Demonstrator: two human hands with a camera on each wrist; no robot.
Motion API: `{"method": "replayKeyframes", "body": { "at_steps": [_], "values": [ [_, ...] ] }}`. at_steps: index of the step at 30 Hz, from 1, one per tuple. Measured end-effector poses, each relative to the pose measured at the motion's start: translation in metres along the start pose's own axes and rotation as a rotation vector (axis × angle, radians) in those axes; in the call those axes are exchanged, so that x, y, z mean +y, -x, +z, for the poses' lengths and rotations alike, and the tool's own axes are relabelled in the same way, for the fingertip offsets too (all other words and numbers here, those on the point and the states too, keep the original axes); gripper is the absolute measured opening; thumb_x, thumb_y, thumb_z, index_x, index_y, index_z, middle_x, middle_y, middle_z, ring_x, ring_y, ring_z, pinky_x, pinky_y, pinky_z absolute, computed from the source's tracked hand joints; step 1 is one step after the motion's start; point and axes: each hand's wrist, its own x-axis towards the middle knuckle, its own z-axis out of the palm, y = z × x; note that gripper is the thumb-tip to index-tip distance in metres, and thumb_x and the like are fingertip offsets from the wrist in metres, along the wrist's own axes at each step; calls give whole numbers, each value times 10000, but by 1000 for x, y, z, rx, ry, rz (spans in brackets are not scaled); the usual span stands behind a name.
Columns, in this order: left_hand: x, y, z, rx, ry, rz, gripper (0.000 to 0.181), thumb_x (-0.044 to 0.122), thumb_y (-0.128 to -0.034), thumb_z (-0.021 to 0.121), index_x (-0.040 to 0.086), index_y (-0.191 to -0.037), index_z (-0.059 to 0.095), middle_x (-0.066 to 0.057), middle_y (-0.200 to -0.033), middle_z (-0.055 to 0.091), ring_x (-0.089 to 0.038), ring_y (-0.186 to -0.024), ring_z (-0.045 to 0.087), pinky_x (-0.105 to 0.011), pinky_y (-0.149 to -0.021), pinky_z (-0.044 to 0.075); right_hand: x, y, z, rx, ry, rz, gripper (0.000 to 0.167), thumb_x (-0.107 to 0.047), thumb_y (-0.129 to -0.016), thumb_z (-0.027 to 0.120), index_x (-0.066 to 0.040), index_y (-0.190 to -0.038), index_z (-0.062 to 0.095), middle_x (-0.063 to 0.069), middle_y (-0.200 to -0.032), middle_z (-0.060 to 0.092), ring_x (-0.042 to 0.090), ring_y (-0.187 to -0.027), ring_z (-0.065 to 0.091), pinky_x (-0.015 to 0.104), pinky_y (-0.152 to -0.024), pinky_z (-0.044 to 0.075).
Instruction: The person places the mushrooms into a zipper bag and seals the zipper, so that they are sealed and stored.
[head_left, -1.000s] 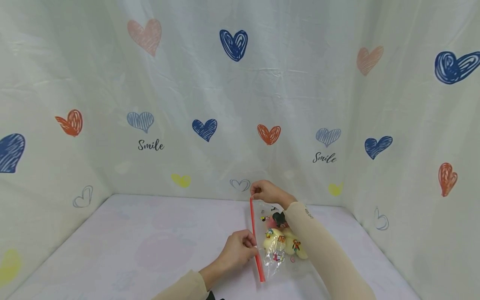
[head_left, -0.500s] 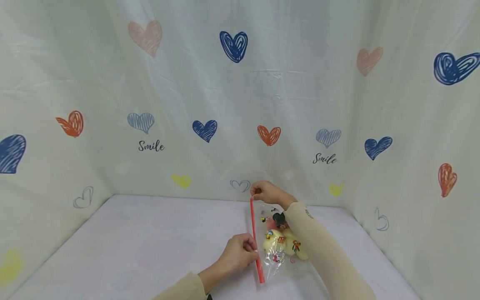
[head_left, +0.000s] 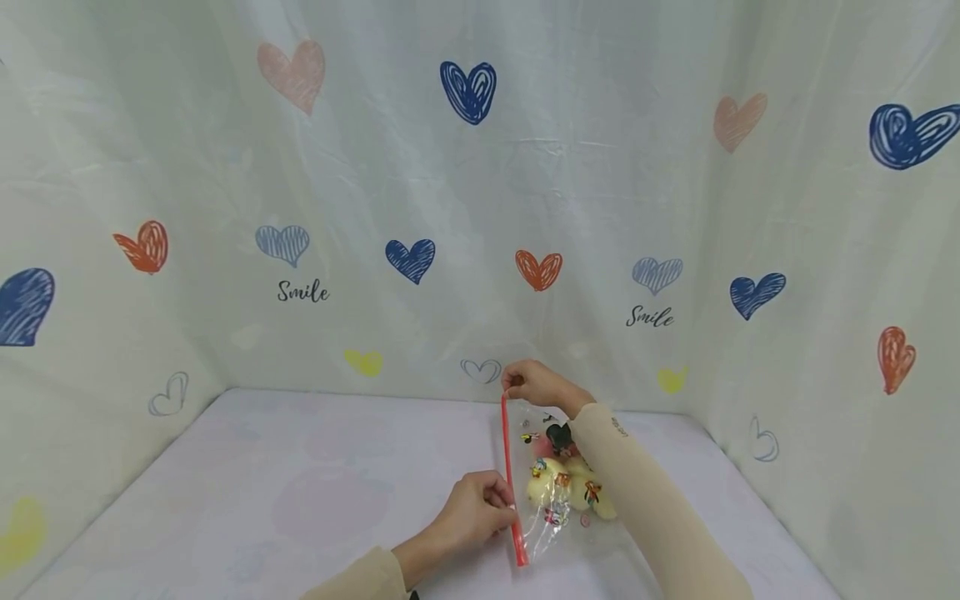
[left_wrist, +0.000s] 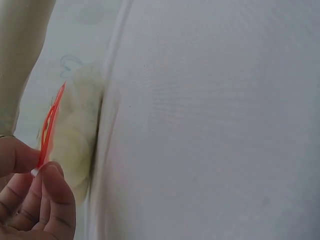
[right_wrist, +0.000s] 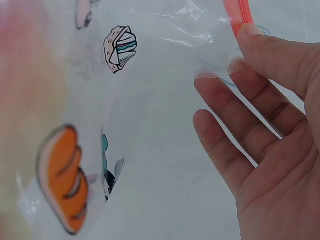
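A clear zip bag with printed cartoon figures and a red zip strip lies on the table, the strip running from far to near. Pale yellow rounded things and something pinkish show inside; their kind is unclear. My left hand pinches a small white slider on the strip, below its middle. In the left wrist view, the strip's two red edges stand apart beyond the slider. At the strip's far end, my right hand pinches the corner between thumb and index finger, its other fingers spread more loosely.
The table has a pale cloth with faint prints. White curtains with coloured hearts and "Smile" lettering enclose its back and sides. The right sleeve crosses over the right part of the bag in the head view.
My left hand has slid slightly nearer along the red strip. My right hand stays at the far corner, and the bag lies almost unmoved.
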Motion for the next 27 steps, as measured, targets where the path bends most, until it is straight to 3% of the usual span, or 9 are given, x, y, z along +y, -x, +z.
{"method": "replayKeyframes", "body": {
  "at_steps": [12, 22, 27],
  "values": [
    [-1, 5, 1, 1, 44, 32, 132, -38, -681, 667, 46, -767, 611, 20, -588, 572, -67, -482, 501, -180, -425, 406, 0, -1, 1, 10, 25, -1, 105, -80, -904, 643, -86, -817, 586, -9, -748, 549, 127, -667, 479, 283, -602, 433],
    [2, 10, 2, -17, 61, -5, 137, -28, -707, 704, 51, -762, 606, 4, -595, 580, -84, -492, 501, -184, -425, 408, -1, -1, -1, 9, 34, 2, 103, -93, -905, 647, -83, -818, 593, 1, -756, 560, 130, -680, 477, 286, -613, 430],
    [2, 11, 3, -23, 68, 7, 131, -16, -713, 713, 49, -758, 609, 12, -585, 577, -79, -486, 503, -184, -421, 407, -1, -1, -1, 10, 39, 12, 108, -72, -904, 642, -92, -810, 592, -6, -751, 557, 131, -680, 479, 285, -613, 432]
  ]
}}
